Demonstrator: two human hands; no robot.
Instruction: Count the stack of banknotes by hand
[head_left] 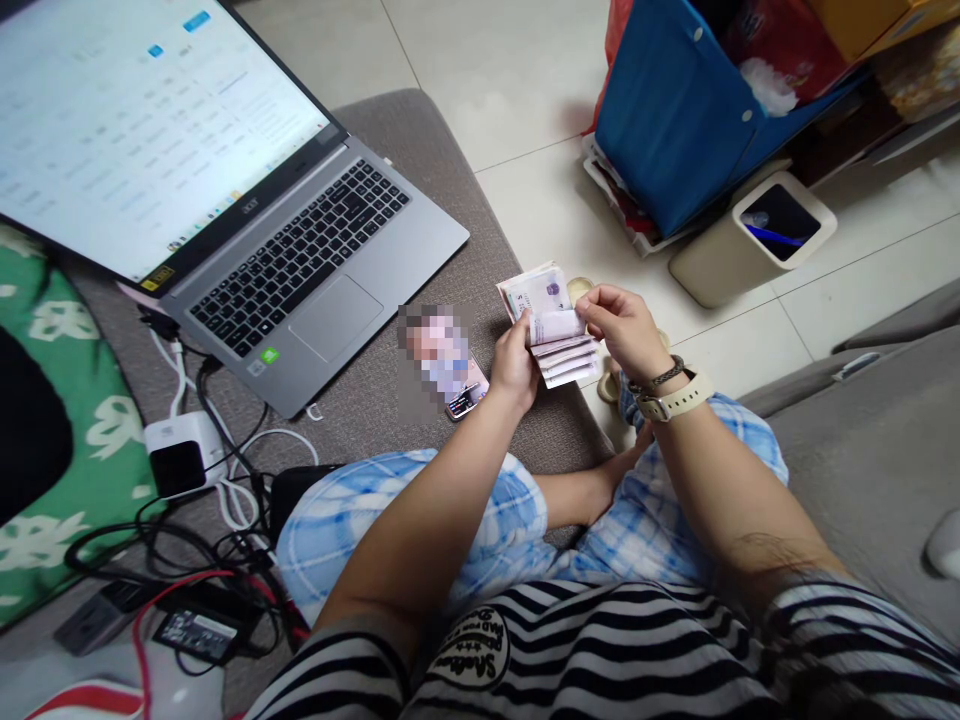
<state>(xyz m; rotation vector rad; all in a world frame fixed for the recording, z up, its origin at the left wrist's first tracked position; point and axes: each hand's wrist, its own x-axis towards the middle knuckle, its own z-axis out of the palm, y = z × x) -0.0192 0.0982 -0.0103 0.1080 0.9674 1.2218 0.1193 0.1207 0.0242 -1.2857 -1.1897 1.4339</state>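
A folded stack of banknotes (551, 310) is held out over the sofa edge, its lower ends fanned into several layers. My left hand (515, 365) is closed around the stack's left side, with the thumb on top. At the right side, my right hand (626, 325) pinches the edge of a note between thumb and fingers; a watch and a braided bracelet are on that wrist. Just left of my left hand, a phone (466, 398) with a lit screen lies on the sofa, partly blurred out.
An open laptop (322, 270) rests on the grey sofa (397, 125) at the left. Tangled cables, a white charger (178, 450) and a power adapter (199, 632) lie below it. On the tiled floor stand a blue bin (667, 110) and a beige trash can (739, 250).
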